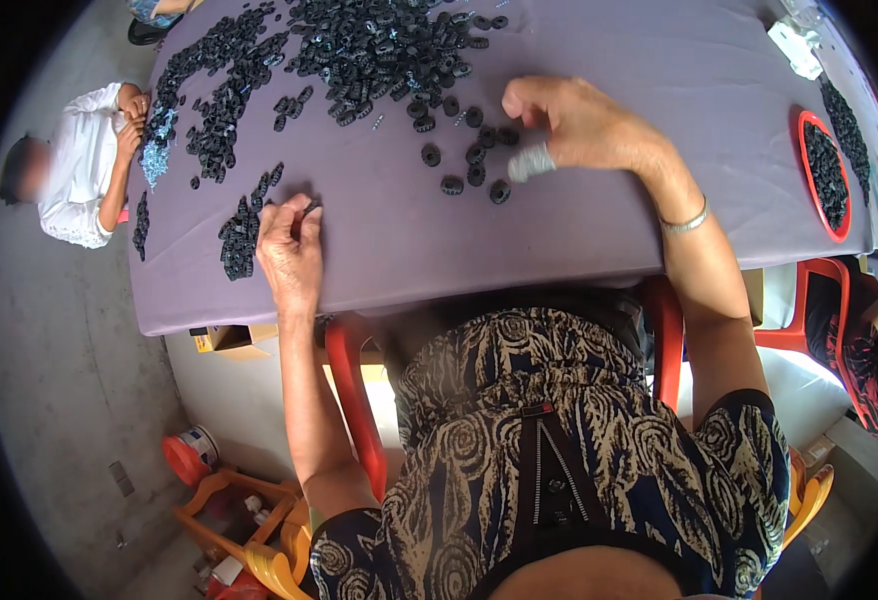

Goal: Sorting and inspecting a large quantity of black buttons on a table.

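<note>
Your left hand rests on the purple surface, fingers pinched shut on a small black ring at the edge of a tidy cluster of rings, likely so finished pieces stay together. Your right hand reaches farther out, wrist bent, fingers curled over loose rings below the big pile; a pale fingertip cover shows, but whether they grip anything you cannot tell.
</note>
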Action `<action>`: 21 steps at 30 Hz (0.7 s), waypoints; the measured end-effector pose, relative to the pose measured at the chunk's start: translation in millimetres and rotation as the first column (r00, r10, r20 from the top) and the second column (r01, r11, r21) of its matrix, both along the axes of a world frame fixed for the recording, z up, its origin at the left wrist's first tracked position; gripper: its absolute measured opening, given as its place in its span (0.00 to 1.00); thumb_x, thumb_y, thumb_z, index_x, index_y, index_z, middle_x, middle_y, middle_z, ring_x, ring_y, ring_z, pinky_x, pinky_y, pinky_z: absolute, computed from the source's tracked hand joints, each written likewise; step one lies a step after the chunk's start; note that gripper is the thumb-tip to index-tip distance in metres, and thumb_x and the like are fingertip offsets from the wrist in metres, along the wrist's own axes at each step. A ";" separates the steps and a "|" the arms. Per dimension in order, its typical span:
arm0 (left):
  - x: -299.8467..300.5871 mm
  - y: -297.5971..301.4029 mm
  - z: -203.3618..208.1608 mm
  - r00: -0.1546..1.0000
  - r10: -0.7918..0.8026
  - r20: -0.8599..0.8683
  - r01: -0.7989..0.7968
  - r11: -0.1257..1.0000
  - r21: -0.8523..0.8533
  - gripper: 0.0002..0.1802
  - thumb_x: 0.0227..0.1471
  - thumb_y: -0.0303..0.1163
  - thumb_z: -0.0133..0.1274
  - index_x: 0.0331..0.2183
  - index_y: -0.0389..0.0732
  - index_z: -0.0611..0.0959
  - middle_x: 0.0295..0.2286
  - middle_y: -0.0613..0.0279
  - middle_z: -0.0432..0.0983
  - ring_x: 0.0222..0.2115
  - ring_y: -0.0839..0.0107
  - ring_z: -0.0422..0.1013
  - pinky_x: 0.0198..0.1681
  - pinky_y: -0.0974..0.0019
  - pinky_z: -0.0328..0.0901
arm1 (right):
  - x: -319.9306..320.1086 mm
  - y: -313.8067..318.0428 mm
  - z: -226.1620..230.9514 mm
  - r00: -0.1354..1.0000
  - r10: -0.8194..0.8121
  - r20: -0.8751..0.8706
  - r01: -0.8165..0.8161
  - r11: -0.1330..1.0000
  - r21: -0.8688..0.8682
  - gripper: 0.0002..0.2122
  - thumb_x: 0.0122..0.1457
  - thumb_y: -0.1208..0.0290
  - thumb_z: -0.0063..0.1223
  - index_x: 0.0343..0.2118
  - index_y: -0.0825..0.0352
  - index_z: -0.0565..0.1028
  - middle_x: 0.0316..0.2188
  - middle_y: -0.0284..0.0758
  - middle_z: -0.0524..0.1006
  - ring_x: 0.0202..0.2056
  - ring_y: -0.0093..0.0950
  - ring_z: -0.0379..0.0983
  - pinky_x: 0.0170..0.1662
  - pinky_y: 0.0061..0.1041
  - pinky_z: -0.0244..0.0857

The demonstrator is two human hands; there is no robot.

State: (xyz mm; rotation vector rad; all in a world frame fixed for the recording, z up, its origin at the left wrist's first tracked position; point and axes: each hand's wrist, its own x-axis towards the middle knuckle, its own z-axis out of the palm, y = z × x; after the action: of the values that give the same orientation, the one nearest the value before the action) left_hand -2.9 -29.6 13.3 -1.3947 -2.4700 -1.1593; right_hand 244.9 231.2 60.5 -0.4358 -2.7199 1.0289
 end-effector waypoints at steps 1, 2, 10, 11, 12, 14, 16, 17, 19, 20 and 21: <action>-5.6 -2.8 0.2 1.000 0.025 -0.009 -0.026 0.999 -0.040 0.10 0.47 0.21 0.59 0.35 0.36 0.81 0.27 0.61 0.72 0.26 0.71 0.71 0.32 0.68 0.67 | 4.6 -8.9 2.7 1.000 0.000 0.019 -0.002 0.998 0.062 0.25 0.37 0.61 0.72 0.35 0.66 0.68 0.27 0.33 0.69 0.27 0.28 0.66 0.31 0.28 0.64; -10.5 -6.2 0.1 0.997 0.058 -0.051 -0.061 0.997 -0.053 0.10 0.47 0.23 0.59 0.36 0.37 0.81 0.29 0.61 0.72 0.27 0.71 0.71 0.34 0.68 0.67 | 5.9 -15.1 -0.8 0.998 0.013 0.065 -0.017 0.998 0.057 0.29 0.36 0.62 0.72 0.40 0.67 0.67 0.32 0.37 0.70 0.31 0.33 0.69 0.34 0.31 0.66; 38.5 28.3 20.8 0.993 -0.114 -0.006 0.114 0.993 0.002 0.24 0.42 0.28 0.65 0.43 0.36 0.78 0.35 0.58 0.68 0.35 0.65 0.69 0.38 0.65 0.68 | -15.3 -35.4 -12.3 0.989 -0.137 0.060 0.130 0.985 0.112 0.29 0.41 0.66 0.68 0.43 0.76 0.67 0.40 0.48 0.71 0.44 0.48 0.70 0.47 0.39 0.67; 52.0 36.8 21.1 0.975 -0.181 0.127 0.187 0.982 -0.037 0.30 0.39 0.33 0.67 0.45 0.34 0.76 0.35 0.58 0.68 0.34 0.65 0.69 0.37 0.65 0.68 | -21.2 -32.4 -13.2 0.987 -0.158 0.039 0.155 0.985 0.072 0.29 0.41 0.67 0.68 0.43 0.78 0.67 0.41 0.50 0.71 0.45 0.48 0.70 0.48 0.38 0.66; 60.9 44.4 16.6 0.960 -0.233 0.158 0.243 0.969 -0.048 0.37 0.37 0.39 0.69 0.47 0.30 0.74 0.34 0.57 0.68 0.33 0.65 0.70 0.37 0.64 0.69 | -27.0 -29.9 -17.0 0.987 -0.158 0.030 0.155 0.985 0.080 0.29 0.41 0.67 0.68 0.43 0.78 0.67 0.41 0.50 0.71 0.45 0.48 0.70 0.48 0.38 0.66; 78.3 54.8 23.6 0.971 -0.228 0.075 0.237 0.959 -0.157 0.41 0.35 0.42 0.69 0.48 0.29 0.73 0.34 0.55 0.68 0.33 0.62 0.70 0.37 0.61 0.68 | -41.3 -25.7 -24.7 0.980 -0.190 -0.052 0.196 0.973 0.124 0.28 0.40 0.69 0.69 0.42 0.78 0.67 0.36 0.48 0.72 0.38 0.43 0.71 0.42 0.37 0.68; 74.6 66.8 12.9 0.967 -0.240 -0.084 0.223 0.960 -0.169 0.42 0.34 0.42 0.69 0.48 0.29 0.72 0.33 0.54 0.69 0.33 0.59 0.71 0.37 0.58 0.67 | -53.9 -21.2 -20.9 0.978 -0.203 -0.037 0.206 0.971 0.124 0.26 0.41 0.70 0.68 0.41 0.77 0.68 0.35 0.47 0.72 0.37 0.43 0.72 0.41 0.37 0.68; 73.3 73.2 12.5 0.980 -0.193 -0.052 0.181 0.968 -0.175 0.41 0.35 0.42 0.69 0.48 0.29 0.72 0.33 0.54 0.70 0.33 0.58 0.71 0.37 0.58 0.67 | -59.7 -19.4 -19.4 0.976 -0.215 -0.014 0.215 0.970 0.114 0.24 0.41 0.71 0.68 0.39 0.77 0.68 0.34 0.47 0.72 0.37 0.43 0.72 0.41 0.36 0.68; 62.2 84.3 5.5 0.992 -0.114 -0.046 0.108 0.987 -0.122 0.39 0.37 0.40 0.68 0.49 0.32 0.72 0.31 0.57 0.70 0.26 0.64 0.68 0.29 0.62 0.66 | -72.1 -16.4 -19.1 0.977 -0.211 -0.022 0.212 0.975 0.061 0.23 0.41 0.73 0.67 0.39 0.75 0.68 0.32 0.46 0.73 0.35 0.41 0.72 0.39 0.36 0.68; 54.2 91.3 1.2 0.992 -0.115 -0.053 0.108 0.987 -0.117 0.39 0.37 0.40 0.68 0.49 0.32 0.72 0.31 0.57 0.70 0.26 0.64 0.68 0.29 0.62 0.66 | -76.9 -14.0 -19.7 0.975 -0.221 -0.024 0.221 0.975 0.006 0.22 0.42 0.74 0.67 0.38 0.74 0.68 0.31 0.44 0.73 0.33 0.39 0.72 0.37 0.35 0.69; 45.5 97.5 -2.2 0.994 -0.091 -0.053 0.086 0.992 -0.095 0.37 0.38 0.39 0.68 0.49 0.33 0.73 0.30 0.57 0.70 0.25 0.64 0.68 0.29 0.62 0.66 | -81.9 -12.3 -23.9 0.975 -0.222 -0.031 0.222 0.975 0.009 0.22 0.42 0.74 0.67 0.38 0.74 0.68 0.31 0.44 0.73 0.33 0.39 0.72 0.37 0.35 0.69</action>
State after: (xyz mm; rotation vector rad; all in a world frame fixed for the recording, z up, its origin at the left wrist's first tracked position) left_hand 42.6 67.9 11.2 -1.5540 -2.4746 -1.0173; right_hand 163.0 218.9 36.6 -0.6985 -2.5770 0.9491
